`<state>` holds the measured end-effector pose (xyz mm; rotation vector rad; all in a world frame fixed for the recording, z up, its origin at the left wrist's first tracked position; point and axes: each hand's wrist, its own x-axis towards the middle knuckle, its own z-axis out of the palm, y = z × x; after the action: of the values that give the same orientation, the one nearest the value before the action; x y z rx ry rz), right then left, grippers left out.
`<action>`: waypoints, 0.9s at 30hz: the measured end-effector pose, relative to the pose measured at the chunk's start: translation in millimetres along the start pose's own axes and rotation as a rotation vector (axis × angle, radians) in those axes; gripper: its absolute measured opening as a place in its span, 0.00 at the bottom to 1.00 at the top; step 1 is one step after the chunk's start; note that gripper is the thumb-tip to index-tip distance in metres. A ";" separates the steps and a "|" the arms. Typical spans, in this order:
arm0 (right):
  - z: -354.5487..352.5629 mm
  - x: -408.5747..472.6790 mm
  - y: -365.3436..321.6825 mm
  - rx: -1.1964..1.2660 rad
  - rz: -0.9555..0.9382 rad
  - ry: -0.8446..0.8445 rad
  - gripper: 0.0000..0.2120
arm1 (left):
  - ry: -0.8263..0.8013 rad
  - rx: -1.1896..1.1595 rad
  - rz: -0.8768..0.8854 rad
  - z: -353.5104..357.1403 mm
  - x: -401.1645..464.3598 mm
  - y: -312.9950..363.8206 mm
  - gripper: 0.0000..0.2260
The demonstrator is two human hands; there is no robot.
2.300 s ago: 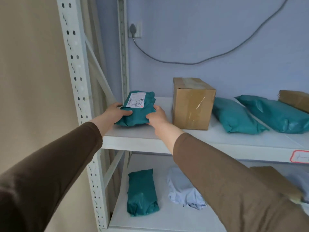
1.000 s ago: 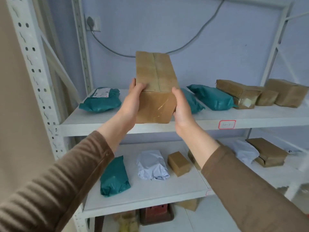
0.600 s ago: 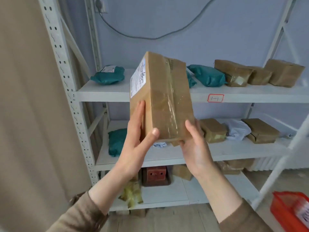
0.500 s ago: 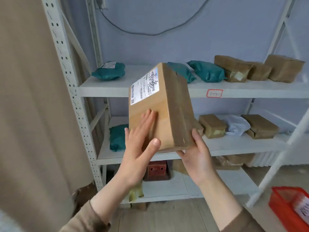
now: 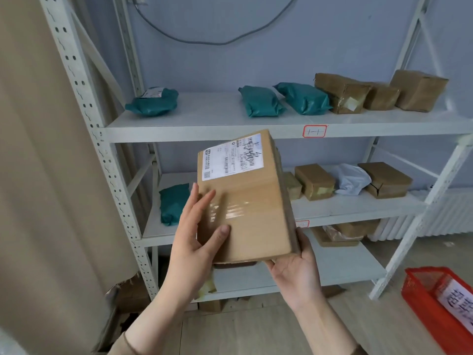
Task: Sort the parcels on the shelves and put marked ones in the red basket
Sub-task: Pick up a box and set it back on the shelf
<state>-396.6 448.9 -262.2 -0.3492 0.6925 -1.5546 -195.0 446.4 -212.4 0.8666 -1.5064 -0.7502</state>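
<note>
Checking label on cardboard box (image 5: pixel 245 201)
Left hand (image 5: pixel 197 242) and right hand (image 5: pixel 294 272) both grip it; scrawl on label looks marked, so next likely red basket (image 5: pixel 419 301).

grey cable (image 5: pixel 217 42): sags on blue wall | beige curtain (image 5: pixel 38 175): left | white radiator (image 5: pixel 435 213): right, low
</note>
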 end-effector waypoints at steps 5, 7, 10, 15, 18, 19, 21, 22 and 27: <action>28.9 -18.9 -5.5 -0.372 -0.284 -0.084 0.32 | -0.070 -0.244 -0.330 -6.2 8.0 -14.7 0.24; 43.9 -31.4 -1.4 -0.603 -0.415 -0.154 0.23 | -0.108 -0.410 -0.411 -8.8 11.5 -27.6 0.19; 55.4 -46.9 18.6 -0.829 -0.505 -0.232 0.32 | -0.054 -0.622 -0.437 -14.4 8.6 -50.4 0.26; 59.3 -50.4 44.3 -1.108 -0.701 -0.250 0.35 | -0.012 -0.892 -0.574 -20.9 -2.0 -77.4 0.22; 60.5 -45.1 43.1 -1.078 -0.668 -0.230 0.35 | -0.001 -0.858 -0.682 -23.6 0.6 -81.4 0.20; 62.6 -42.7 38.9 -1.027 -0.614 -0.229 0.35 | 0.001 -0.821 -0.699 -25.4 4.4 -80.3 0.19; 66.8 -32.0 26.7 -0.892 -0.484 -0.200 0.31 | -0.019 -0.663 -0.684 -28.4 13.0 -81.9 0.15; 68.5 -24.2 19.3 -0.843 -0.434 -0.170 0.27 | -0.061 -0.561 -0.687 -29.1 17.0 -81.2 0.14; 77.6 0.6 -11.5 -0.687 -0.213 0.001 0.21 | -0.188 -0.353 -0.709 -28.7 26.5 -70.7 0.20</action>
<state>-359.0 431.2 -195.7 -0.9555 1.2158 -1.4736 -160.2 387.7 -255.6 1.0828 -1.1551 -1.6007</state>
